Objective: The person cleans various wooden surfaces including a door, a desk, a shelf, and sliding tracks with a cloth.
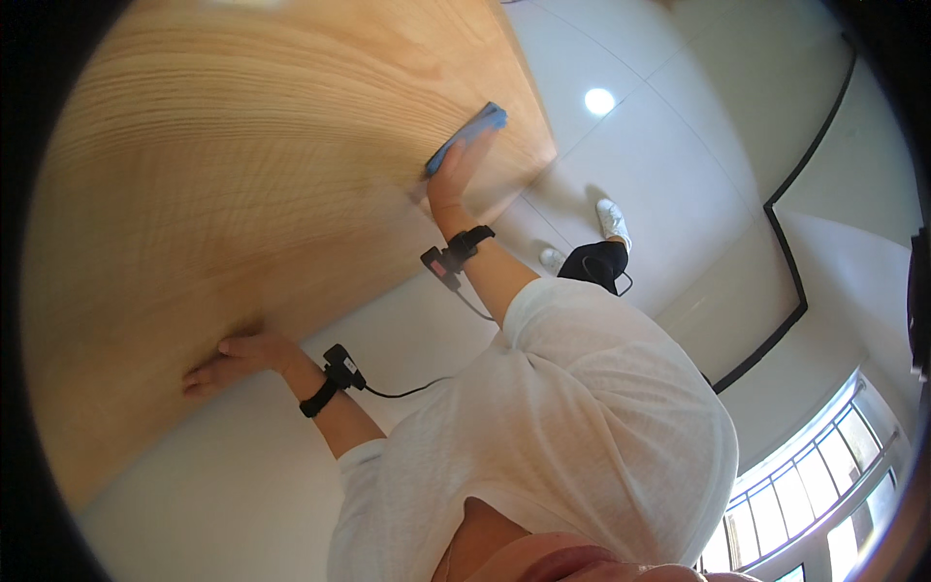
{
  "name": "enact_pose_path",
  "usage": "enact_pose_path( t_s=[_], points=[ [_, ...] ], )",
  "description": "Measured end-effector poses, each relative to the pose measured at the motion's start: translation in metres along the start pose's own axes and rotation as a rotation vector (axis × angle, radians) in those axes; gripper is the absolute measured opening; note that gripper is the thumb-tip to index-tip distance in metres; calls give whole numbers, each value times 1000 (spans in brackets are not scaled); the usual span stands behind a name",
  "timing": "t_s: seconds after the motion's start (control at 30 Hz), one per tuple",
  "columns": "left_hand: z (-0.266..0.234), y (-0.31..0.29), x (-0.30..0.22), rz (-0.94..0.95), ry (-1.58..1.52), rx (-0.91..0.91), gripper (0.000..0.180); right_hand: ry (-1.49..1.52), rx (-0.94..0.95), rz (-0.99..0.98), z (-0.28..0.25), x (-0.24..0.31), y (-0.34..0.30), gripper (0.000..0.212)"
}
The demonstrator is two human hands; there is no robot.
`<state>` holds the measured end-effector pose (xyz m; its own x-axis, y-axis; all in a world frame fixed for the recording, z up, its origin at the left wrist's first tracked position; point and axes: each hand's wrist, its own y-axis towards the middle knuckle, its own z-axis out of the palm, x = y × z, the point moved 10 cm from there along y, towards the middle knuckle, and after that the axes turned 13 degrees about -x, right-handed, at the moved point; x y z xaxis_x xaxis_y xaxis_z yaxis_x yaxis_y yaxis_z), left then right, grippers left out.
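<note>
A folded blue cloth [467,138] lies against the light wooden tabletop [242,184], close to its right-hand end. My right hand [458,175] holds the cloth along its near side, pressing it to the wood; the fingers are slightly blurred. Farther left, my left hand [240,359] rests at the table's near edge, fingers stretched out and holding nothing. Each wrist wears a black strap with a small device and a cable.
Beyond the table's right end, pale floor tiles [669,145] carry a bright light reflection. My white shoes [611,221] stand on them. A black baseboard [786,257] runs along the wall at right, with a barred window [795,485] at lower right.
</note>
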<state>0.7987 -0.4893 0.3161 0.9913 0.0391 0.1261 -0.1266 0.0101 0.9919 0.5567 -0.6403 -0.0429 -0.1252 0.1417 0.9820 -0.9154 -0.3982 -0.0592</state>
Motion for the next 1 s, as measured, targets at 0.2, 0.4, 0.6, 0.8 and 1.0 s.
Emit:
enact_pose_path(
  t_s=[0.2,0.4,0.6,0.8,1.0],
  points=[
    [1,-12,14,49,134,42,69,-163,-63,56,5,-70,5,56],
    [-7,-19,26,-2,180,33,68,0,-240,355,-13,-102,23,55],
    [-4,-8,14,-1,153,-1,69,-915,447,458,18,-167,43,53],
    [-2,-5,17,10,161,-20,68,-1683,1168,-522,43,-158,10,57],
    [-11,7,15,-91,259,107,73,-1494,1428,-486,40,-79,-59,54]
  ],
)
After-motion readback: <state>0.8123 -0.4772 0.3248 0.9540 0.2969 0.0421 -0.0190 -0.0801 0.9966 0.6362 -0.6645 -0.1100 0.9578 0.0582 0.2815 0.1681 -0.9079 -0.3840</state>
